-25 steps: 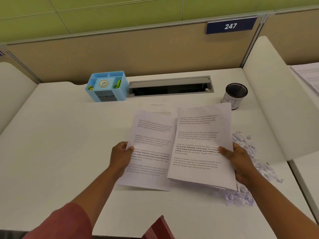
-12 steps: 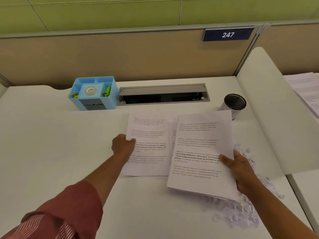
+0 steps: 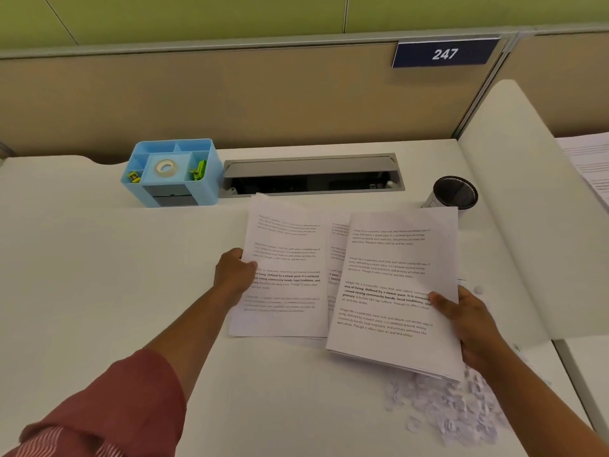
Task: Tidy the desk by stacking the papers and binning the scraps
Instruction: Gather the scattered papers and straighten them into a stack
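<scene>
Left hand (image 3: 234, 273) fingers curled, pinching left edge of one white printed sheet (image 3: 286, 275) mid white worktop (image 3: 99, 275). Right hand (image 3: 469, 319) thumb on top, gripping stack of printed white papers (image 3: 395, 291), count unclear. One heap of white paper scraps (image 3: 441, 410) near front right corner.

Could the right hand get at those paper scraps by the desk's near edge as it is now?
Probably not yet: the right hand grips a stack of papers that overhangs the scraps, though nothing else blocks them.
</scene>
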A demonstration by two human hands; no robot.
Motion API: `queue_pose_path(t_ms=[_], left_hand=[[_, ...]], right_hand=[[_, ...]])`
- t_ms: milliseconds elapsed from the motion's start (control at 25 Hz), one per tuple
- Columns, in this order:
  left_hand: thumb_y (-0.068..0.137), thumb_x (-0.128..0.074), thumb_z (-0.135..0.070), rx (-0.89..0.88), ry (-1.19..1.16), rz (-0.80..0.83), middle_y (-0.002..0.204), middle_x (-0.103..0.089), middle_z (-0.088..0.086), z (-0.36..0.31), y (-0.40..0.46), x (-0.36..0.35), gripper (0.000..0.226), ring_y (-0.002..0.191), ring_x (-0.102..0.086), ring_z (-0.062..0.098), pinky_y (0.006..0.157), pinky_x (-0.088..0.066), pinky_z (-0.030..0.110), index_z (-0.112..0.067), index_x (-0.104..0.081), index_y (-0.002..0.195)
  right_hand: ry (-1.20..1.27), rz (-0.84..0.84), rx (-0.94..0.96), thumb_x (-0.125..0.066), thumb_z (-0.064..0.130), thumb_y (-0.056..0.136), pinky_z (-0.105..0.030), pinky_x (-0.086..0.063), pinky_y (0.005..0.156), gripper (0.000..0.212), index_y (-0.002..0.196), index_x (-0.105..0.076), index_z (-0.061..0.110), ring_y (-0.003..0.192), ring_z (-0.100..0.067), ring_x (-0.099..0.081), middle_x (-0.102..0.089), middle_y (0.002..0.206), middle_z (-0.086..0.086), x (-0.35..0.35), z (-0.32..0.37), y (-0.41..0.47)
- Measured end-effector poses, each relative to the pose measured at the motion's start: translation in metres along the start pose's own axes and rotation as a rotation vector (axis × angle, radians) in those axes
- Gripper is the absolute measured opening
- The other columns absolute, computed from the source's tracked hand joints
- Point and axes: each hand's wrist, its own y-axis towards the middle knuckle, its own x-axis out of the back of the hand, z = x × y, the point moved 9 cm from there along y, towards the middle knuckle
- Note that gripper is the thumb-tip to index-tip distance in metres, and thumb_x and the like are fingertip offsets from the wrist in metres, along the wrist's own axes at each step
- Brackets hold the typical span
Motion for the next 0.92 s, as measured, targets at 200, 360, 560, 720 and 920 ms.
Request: queue_pose_path(t_ms=[200,360,560,720,920], left_hand=[[0.099,-0.064,-0.014,-0.018,-0.090,0.148,0.104,-0.070,0.002,-0.020,-0.006,-0.002,0.016,0.085,-0.068,0.018,0.061,-0.051,0.026,-0.014,-0.065,0.114],[0.097,-0.064,-0.011,-0.028,-0.064,0.217,0.106,-0.070,0.005,-0.033,-0.013,-0.043,0.018,0.084,-0.067,0.017,0.064,-0.052,0.026,-0.011,-0.066,0.115],[0.085,-0.075,-0.033,-0.104,0.304,0.043,0.121,-0.058,0.006,-0.034,-0.011,-0.077,0.041,0.108,-0.058,0.027,0.084,-0.053,0.035,-0.011,-0.061,0.116],[0.084,-0.076,-0.042,-0.038,0.522,-0.048,0.134,-0.035,0.007,-0.036,-0.021,-0.080,0.055,0.123,-0.039,0.030,0.090,-0.046,0.042,-0.019,-0.053,0.129],[0.091,-0.067,-0.028,-0.006,0.405,-0.030,0.136,-0.037,0.011,-0.032,-0.014,-0.071,0.043,0.120,-0.045,0.032,0.084,-0.048,0.036,-0.016,-0.057,0.131]], right_hand=[[0.078,0.015,-0.016,-0.060,0.006,0.096,-0.049,-0.063,0.073,0.025,0.118,-0.065,0.018,0.093,-0.035,-0.074,-0.075,0.112,-0.013,0.015,0.007,0.002],[0.157,0.055,-0.043,-0.057,0.005,0.097,-0.054,-0.061,0.078,0.027,0.120,-0.065,0.017,0.097,-0.036,-0.073,-0.074,0.117,-0.015,0.015,0.008,0.001],[0.143,0.050,-0.061,-0.060,0.004,0.094,-0.052,-0.062,0.075,0.032,0.125,-0.063,0.013,0.098,-0.039,-0.073,-0.073,0.118,-0.017,0.013,0.002,0.007],[0.120,0.054,-0.054,-0.059,0.002,0.095,-0.046,-0.063,0.067,0.028,0.121,-0.064,0.014,0.089,-0.033,-0.076,-0.076,0.109,-0.013,0.005,-0.004,0.008],[0.074,0.053,-0.065,-0.062,0.006,0.094,-0.067,-0.052,0.092,0.035,0.128,-0.061,0.016,0.106,-0.044,-0.069,-0.073,0.118,-0.016,0.000,-0.009,0.008]])
